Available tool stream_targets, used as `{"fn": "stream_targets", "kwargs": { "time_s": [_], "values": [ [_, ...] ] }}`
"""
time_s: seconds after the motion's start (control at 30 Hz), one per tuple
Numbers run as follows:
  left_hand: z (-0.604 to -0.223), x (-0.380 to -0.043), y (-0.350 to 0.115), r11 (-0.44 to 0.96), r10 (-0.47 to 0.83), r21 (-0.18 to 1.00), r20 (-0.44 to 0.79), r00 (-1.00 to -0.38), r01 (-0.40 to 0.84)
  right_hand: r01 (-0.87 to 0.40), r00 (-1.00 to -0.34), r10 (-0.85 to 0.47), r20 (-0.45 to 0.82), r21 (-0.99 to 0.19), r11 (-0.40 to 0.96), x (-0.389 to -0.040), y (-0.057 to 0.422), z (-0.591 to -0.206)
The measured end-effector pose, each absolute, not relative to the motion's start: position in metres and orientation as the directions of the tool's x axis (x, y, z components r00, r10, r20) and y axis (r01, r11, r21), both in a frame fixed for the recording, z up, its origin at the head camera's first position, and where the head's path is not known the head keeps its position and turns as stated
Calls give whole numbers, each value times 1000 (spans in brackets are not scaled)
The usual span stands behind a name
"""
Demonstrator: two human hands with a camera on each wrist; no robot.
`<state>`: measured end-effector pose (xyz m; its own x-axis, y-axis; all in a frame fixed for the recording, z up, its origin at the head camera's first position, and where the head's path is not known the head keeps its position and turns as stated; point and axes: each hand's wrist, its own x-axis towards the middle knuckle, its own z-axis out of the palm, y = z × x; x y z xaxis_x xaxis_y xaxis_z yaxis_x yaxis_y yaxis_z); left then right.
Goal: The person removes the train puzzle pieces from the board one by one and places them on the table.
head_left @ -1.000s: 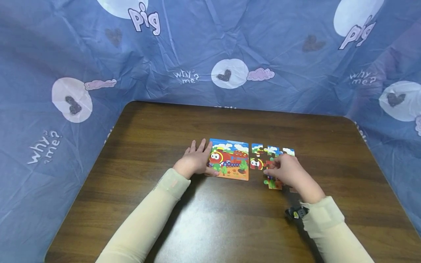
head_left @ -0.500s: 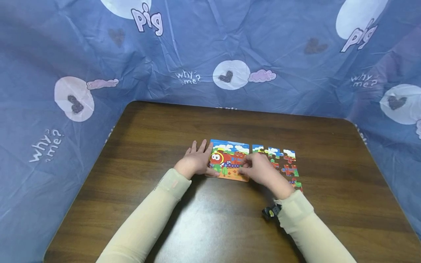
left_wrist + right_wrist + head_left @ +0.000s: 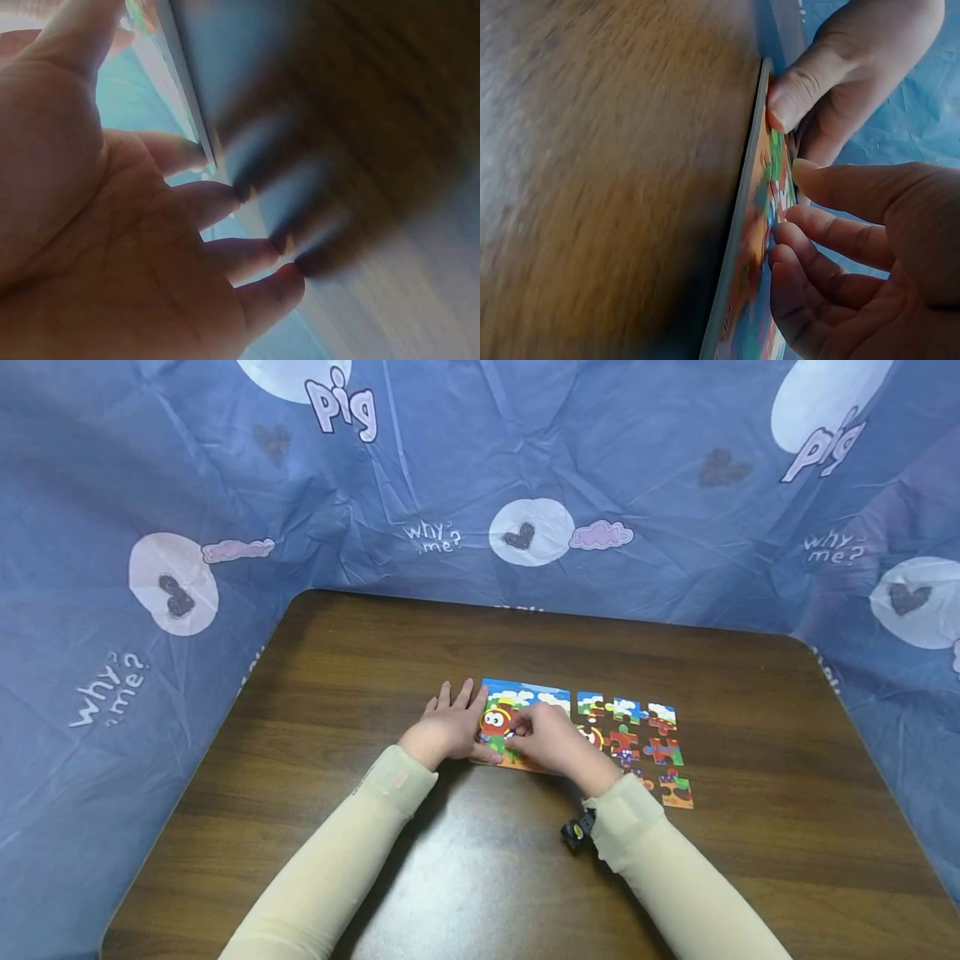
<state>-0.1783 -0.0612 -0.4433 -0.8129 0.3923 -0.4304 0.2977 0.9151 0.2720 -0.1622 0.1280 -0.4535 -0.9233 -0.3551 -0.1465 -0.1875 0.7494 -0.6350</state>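
A flat puzzle board (image 3: 538,692) with a printed red train lies on the table. My left hand (image 3: 447,732) steadies its left side, fingers spread and straight, thumb resting on the lower left corner. The right hand (image 3: 551,737) leans over the board, hiding much of the picture. In the right wrist view, its thumb and curled fingers (image 3: 826,225) meet the board's printed face close to the left thumb (image 3: 787,109). I cannot tell whether a piece sits between them. Right of the board lie several loose puzzle pieces (image 3: 664,751), laid out in rows.
The brown wooden table (image 3: 390,652) has rounded far corners. A blue printed cloth (image 3: 420,460) hangs behind it and along the sides. A small black device (image 3: 577,832) is strapped at the right wrist, by the sleeve cuff.
My right hand has moved left from the loose pieces onto the board, toward its left part, uncovering the pieces. The left hand has stayed on the board's left side.
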Motion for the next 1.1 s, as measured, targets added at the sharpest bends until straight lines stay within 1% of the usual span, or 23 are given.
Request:
{"fn": "stream_targets", "kwargs": {
  "time_s": [0.13, 0.4, 0.57, 0.77, 1.1],
  "values": [
    [-443, -178, -62, 913, 397, 278, -432, -810, 299, -212, -917, -373, -141, -620, 755, -164, 122, -454],
    [-445, -179, -66, 904, 414, 296, -428, -803, 308, -201, -911, -377, -169, -615, 762, -164, 115, -453],
    [-445, -179, -65, 906, 410, 294, -430, -805, 305, -167, -923, -338, -182, -603, 780, -162, 112, -451],
    [-444, -179, -65, 909, 405, 284, -428, -808, 305, -131, -942, -278, -186, -560, 818, -162, 109, -448],
    [-445, -178, -65, 912, 404, 257, -434, -805, 319, -91, -938, -255, -235, -541, 836, -162, 105, -446]
  ]
}}
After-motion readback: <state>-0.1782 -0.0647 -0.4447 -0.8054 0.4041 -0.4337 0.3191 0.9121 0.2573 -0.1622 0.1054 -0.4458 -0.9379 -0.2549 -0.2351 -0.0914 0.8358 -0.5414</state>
